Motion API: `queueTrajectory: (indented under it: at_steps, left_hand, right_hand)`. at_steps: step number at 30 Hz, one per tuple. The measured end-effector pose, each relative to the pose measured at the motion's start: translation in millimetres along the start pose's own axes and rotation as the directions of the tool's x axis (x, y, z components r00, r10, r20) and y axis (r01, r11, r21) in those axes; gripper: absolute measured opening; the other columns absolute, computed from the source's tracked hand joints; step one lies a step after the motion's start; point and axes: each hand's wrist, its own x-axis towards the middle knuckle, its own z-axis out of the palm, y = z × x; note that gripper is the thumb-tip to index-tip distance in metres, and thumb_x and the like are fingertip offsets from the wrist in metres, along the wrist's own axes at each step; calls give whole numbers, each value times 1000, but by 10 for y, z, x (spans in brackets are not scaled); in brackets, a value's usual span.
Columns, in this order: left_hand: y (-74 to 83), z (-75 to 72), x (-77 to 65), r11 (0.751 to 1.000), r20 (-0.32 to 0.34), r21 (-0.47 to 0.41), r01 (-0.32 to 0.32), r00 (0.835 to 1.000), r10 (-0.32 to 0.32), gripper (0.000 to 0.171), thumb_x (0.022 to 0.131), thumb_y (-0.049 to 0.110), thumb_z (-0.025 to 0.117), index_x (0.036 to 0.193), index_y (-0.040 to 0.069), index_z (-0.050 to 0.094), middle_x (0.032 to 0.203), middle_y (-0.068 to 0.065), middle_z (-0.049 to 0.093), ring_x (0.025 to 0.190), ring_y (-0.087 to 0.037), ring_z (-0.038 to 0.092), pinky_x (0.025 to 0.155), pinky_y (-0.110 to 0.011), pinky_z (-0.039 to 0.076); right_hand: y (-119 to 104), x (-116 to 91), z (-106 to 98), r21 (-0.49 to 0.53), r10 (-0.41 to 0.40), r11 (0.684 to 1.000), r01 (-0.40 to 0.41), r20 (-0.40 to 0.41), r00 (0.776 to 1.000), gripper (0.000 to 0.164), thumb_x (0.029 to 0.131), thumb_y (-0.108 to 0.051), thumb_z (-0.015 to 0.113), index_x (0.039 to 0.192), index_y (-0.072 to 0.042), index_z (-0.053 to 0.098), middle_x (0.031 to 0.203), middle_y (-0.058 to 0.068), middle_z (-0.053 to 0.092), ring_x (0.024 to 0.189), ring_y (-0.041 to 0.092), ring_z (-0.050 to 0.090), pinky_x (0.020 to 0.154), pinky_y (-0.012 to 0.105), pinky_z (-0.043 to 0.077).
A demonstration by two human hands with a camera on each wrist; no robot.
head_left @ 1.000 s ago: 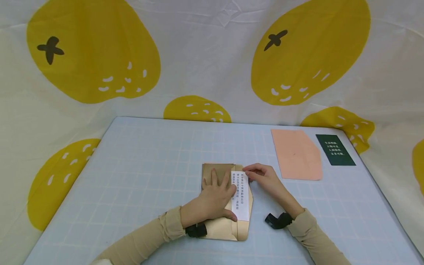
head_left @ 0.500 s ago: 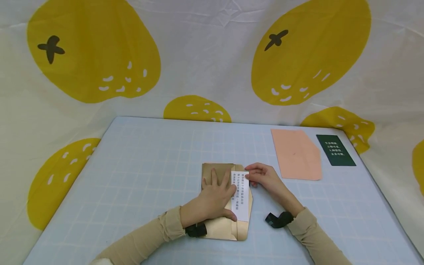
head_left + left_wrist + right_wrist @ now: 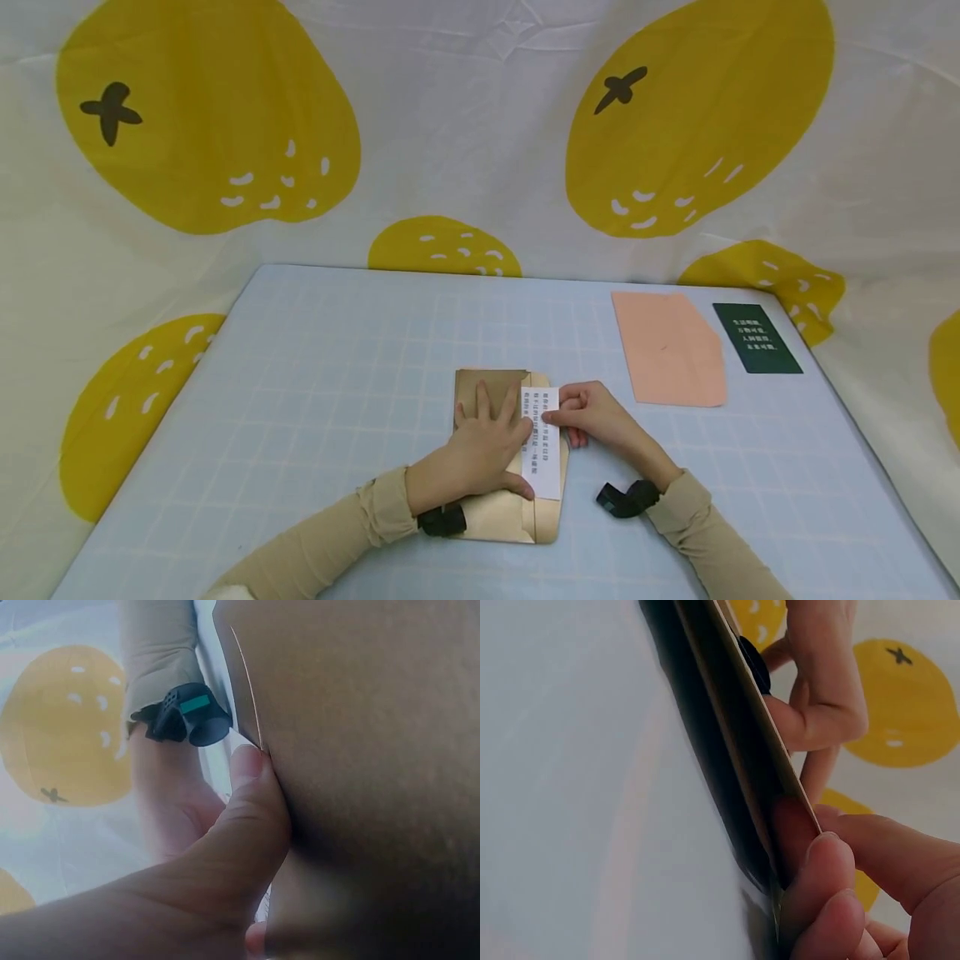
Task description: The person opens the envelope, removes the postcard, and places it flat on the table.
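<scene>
My left hand lies flat with spread fingers on a gold-brown paper envelope, its thumb reaching the lower part of a white card printed with columns of text. The card lies lengthwise along the envelope's right side, over the flap; whether its left part is inside the envelope, I cannot tell. My right hand pinches the card's right edge, thumb on top and fingers beneath. In the right wrist view, its fingers curl at the paper edge. The left wrist view shows my left thumb against the paper.
A pink envelope lies flat at the back right of the table. Beside it, near the right edge, is a dark green card with white text. A white cloth with yellow fruit prints hangs behind the table.
My right hand has slid from the card's upper right corner down along its right edge. The left hand, envelope and card stay nearly where they were.
</scene>
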Motion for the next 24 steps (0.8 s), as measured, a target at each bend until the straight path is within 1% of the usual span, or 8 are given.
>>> queueTrajectory:
  at_steps: [2,6,7,9,12,18,24]
  left_hand:
    - [-2,-5,-6,1000,-2,-5,-2,1000,2,81,69,84,56,116,19,45,161,-23,18,133,-65,26,84,-71,45]
    - [-2,-9,-11,1000,-3,-8,-2,1000,2,80,70,83,56,115,19,45,160,-23,18,133,-65,27,84,-71,45]
    - [-2,-8,-10,1000,-3,-6,-2,1000,2,80,70,83,56,116,19,45,160,-23,18,133,-65,27,84,-71,45]
    - [-2,-4,-7,1000,-4,-1,-2,1000,2,80,70,84,56,115,19,45,160,-23,18,133,-65,27,84,-71,45]
    - [-3,-1,-5,1000,-6,6,-3,1000,3,80,69,84,55,115,19,45,160,-23,18,132,-65,27,84,-71,45]
    - [-8,-6,-10,1000,-6,0,0,1000,0,79,70,83,56,113,18,45,160,-23,19,132,-66,27,84,-71,45]
    - [-3,-4,-12,1000,-4,-20,4,1000,-4,82,69,83,58,119,19,47,160,-22,19,133,-66,25,85,-72,43]
  right_hand:
    - [-13,-3,9,-27,-8,1000,8,16,1000,23,91,-16,73,87,2,61,53,10,57,43,13,51,43,21,40]
    - [-15,-2,17,-29,-3,1000,4,24,1000,19,91,-13,72,90,4,62,54,14,58,43,13,51,43,22,41]
    - [-5,2,12,-20,-1,1000,1,28,1000,19,91,-13,72,91,3,62,55,14,59,43,14,52,43,22,42]
    - [-5,6,13,-12,3,1000,-2,28,1000,21,90,-15,73,91,2,62,55,10,60,43,13,53,44,22,42]
    - [-20,11,15,-17,5,1000,-4,30,1000,22,90,-15,74,88,2,60,54,7,60,43,13,53,44,22,44]
    - [-34,8,-5,-30,4,1000,-4,20,1000,23,90,-13,73,83,2,57,53,6,59,42,13,53,44,23,44]
    - [-15,-49,-54,-47,62,997,-61,0,998,25,90,-16,74,84,2,57,54,7,60,42,14,53,45,24,44]
